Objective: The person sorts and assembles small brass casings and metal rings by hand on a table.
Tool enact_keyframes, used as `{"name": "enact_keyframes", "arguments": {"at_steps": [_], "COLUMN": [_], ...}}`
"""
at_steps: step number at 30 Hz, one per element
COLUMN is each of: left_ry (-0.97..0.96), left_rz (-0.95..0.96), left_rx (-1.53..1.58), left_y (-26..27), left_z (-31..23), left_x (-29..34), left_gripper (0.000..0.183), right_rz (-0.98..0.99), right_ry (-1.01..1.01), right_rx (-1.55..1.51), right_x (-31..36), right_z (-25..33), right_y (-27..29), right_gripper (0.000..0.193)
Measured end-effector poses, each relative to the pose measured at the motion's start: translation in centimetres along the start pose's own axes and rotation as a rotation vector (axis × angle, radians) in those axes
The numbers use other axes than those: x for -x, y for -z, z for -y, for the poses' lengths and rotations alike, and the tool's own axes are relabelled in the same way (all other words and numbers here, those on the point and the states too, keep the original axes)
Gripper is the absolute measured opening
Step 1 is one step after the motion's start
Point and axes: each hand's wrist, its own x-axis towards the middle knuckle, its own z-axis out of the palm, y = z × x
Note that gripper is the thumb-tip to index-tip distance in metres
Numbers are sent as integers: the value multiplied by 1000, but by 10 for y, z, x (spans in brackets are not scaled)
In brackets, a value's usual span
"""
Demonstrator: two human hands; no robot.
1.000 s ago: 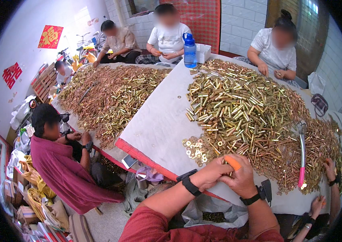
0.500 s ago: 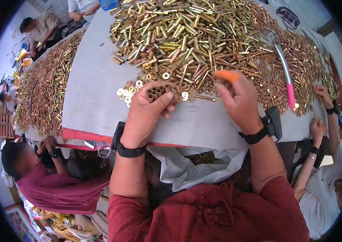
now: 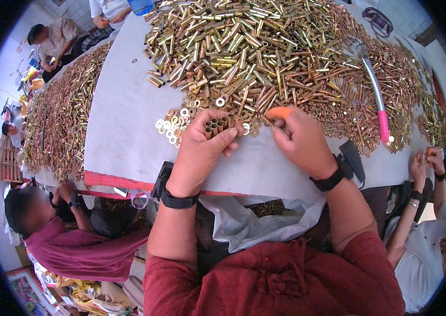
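My left hand is closed around a bundle of several short brass-coloured metal tubes, their open ends facing up. Across from it, my right hand wears an orange finger cover on the index finger. Its thumb and finger pinch a thin bolt, mostly hidden by the fingers, its end pointing toward the tubes. Loose washers lie beside my left hand. Beyond both hands spreads a large heap of metal tubes and bolts.
A small rake with a pink handle rests on the heap at the right. Below the table's red edge hangs a white sack. Co-workers sit at the left and right, and another heap of parts lies at the left.
The bolt that lay on the table between my hands is now in my right hand's pinch. My right hand has moved left, closer to the tubes; my left hand still grips them.
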Motion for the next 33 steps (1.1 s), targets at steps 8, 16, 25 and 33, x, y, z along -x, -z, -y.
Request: {"name": "enact_keyframes", "arguments": {"at_steps": [8, 16, 25, 33], "left_ry": [55, -614, -390, -52], "left_rz": [42, -93, 53, 62], "left_rx": [130, -785, -434, 292], "left_y": [-4, -1, -8, -17], "left_z": [1, 11, 6, 5], "left_x": [-4, -9, -4, 1], "left_gripper": [19, 22, 18, 18], "right_rz": [64, -50, -30, 6], "right_ry": [-172, 222, 117, 91], "right_rx": [-981, -168, -277, -830], "right_x": [-6, 0, 5, 9], "right_z": [0, 13, 5, 8], "right_y": [-17, -1, -24, -40], "right_gripper": [18, 21, 33, 47]}}
